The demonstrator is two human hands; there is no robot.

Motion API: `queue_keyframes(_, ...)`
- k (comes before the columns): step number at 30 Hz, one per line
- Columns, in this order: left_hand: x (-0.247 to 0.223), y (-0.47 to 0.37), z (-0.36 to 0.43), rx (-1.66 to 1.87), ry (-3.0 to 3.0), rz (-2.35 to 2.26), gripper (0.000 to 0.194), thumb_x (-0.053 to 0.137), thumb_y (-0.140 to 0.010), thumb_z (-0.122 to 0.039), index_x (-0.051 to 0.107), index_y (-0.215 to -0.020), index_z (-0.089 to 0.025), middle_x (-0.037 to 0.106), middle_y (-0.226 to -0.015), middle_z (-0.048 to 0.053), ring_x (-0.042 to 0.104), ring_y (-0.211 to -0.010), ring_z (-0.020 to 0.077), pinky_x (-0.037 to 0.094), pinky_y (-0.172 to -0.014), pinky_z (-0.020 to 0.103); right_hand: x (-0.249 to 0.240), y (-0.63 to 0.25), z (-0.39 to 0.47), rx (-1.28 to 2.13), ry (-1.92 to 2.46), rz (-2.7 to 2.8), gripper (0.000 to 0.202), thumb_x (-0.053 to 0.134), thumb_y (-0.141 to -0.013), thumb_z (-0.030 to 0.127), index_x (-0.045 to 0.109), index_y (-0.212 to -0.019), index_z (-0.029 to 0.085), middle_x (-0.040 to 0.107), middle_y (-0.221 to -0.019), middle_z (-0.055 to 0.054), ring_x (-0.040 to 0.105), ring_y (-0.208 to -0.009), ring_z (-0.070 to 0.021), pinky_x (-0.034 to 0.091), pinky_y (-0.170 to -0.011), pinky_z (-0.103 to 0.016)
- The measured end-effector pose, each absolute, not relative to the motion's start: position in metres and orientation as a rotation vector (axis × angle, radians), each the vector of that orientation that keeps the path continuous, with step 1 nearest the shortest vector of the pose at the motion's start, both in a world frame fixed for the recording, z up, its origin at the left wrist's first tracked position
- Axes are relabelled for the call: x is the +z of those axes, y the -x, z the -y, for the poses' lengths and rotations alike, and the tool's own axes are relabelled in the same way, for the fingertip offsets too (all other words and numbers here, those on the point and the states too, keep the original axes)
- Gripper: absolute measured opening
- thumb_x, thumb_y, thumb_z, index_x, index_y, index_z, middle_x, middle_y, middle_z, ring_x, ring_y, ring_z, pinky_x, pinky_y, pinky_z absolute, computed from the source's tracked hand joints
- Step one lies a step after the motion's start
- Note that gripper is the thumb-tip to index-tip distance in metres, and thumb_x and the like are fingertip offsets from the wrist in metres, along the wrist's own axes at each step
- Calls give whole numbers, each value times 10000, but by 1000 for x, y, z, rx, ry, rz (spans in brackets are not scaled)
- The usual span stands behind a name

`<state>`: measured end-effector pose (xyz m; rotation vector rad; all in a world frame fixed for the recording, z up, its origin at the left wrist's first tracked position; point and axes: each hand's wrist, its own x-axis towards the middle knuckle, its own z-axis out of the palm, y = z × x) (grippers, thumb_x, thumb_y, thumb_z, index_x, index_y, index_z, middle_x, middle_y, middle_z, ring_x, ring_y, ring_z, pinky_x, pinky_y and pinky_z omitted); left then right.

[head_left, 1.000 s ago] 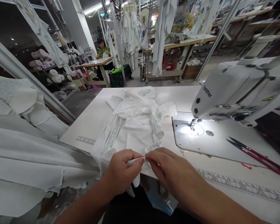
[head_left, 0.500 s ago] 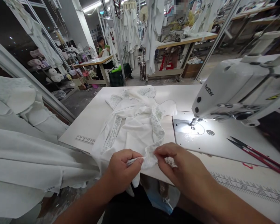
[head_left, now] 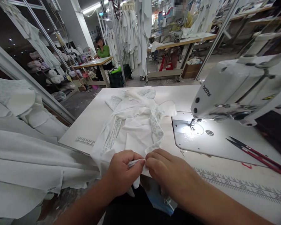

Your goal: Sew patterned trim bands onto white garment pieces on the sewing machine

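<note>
A white garment (head_left: pixel 135 129) with grey-patterned edging lies spread over the table, its near end hanging off the front edge. My left hand (head_left: pixel 125 170) pinches a folded bit of its edge between thumb and forefinger. Close against it, my right hand (head_left: pixel 165 167) has its fingers closed on the same edge, fingertips nearly touching the left thumb. The exact grip of the right fingers is partly hidden behind the hand. To the right stands a white sewing machine (head_left: pixel 234 90), its lamp lighting the needle plate (head_left: pixel 189 128).
Red-handled thread snips (head_left: pixel 259 156) lie right of the needle plate. Ruler markings (head_left: pixel 239 186) run along the table's front edge, with a shorter strip (head_left: pixel 85 141) at left. White fabric (head_left: pixel 32 156) hangs at the left. A person in green (head_left: pixel 104 51) sits at a table behind.
My right hand has moved left and closed in on the garment's edge beside my left hand, now covering the part that showed between them. The left hand keeps its pinch.
</note>
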<state>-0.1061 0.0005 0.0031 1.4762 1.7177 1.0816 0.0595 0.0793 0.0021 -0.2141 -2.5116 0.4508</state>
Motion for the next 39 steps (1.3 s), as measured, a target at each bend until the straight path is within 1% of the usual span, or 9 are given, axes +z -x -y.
queue_keyframes(8,0,104,2,1108,-1525,-1719,145,603,-824,-218,728,-772,-166,678,-695,16,615,-671,138,474,-645,229,-11,-59,-81,410,450,2434,199,421,-878,83,480,-738,212,598,-750,-6,561,-692,-147,427,-591,-261)
queue_keyframes(14,-3,111,7,1139,-1467,-1790,174,593,-822,-233,698,-704,-160,654,-657,14,596,-640,141,467,-609,234,-12,-75,-92,469,951,2059,99,538,-780,160,494,-819,239,661,-803,6,627,-652,-156,461,-517,-250)
queue_keyframes(20,-3,113,7,1119,-1443,-1789,175,584,-839,-255,698,-738,-169,661,-704,12,606,-689,153,487,-657,253,-3,-87,-92,709,898,2176,89,507,-827,161,531,-850,243,635,-765,19,613,-666,-146,484,-536,-246)
queue_keyframes(25,-2,112,8,1085,-1424,-1781,161,580,-838,-255,709,-783,-174,676,-745,14,620,-729,165,509,-697,273,3,-91,-92,856,791,2342,193,453,-884,150,593,-975,246,653,-867,-5,627,-792,-159,517,-678,-289)
queue_keyframes(28,-1,112,9,1070,-1430,-1770,172,570,-847,-260,712,-805,-173,683,-767,20,627,-746,171,516,-711,287,6,-89,-90,856,825,2337,171,457,-925,227,596,-1022,252,648,-962,-26,615,-868,-177,516,-699,-309)
queue_keyframes(32,1,111,8,1062,-1483,-1750,176,562,-859,-255,716,-836,-173,693,-791,23,629,-766,172,513,-737,299,10,-81,-85,835,836,2402,170,548,-911,379,591,-1003,242,638,-966,-33,600,-823,-195,500,-639,-326)
queue_keyframes(34,2,111,9,1050,-1516,-1743,180,556,-862,-249,717,-837,-175,692,-783,21,628,-758,169,510,-730,296,10,-76,-84,753,796,2464,94,541,-921,300,591,-905,222,632,-878,-28,589,-803,-203,481,-627,-330)
queue_keyframes(37,2,113,9,1039,-1531,-1763,178,562,-857,-249,720,-826,-174,693,-774,24,630,-746,170,511,-716,291,6,-75,-85,691,742,2481,191,455,-939,161,543,-774,202,598,-769,-23,565,-763,-195,456,-609,-315)
queue_keyframes(39,1,116,9,1040,-1516,-1787,174,571,-851,-257,719,-816,-173,694,-771,26,633,-743,172,515,-720,291,4,-76,-86,700,742,2470,204,423,-944,144,514,-770,198,583,-764,-30,550,-743,-190,455,-604,-315)
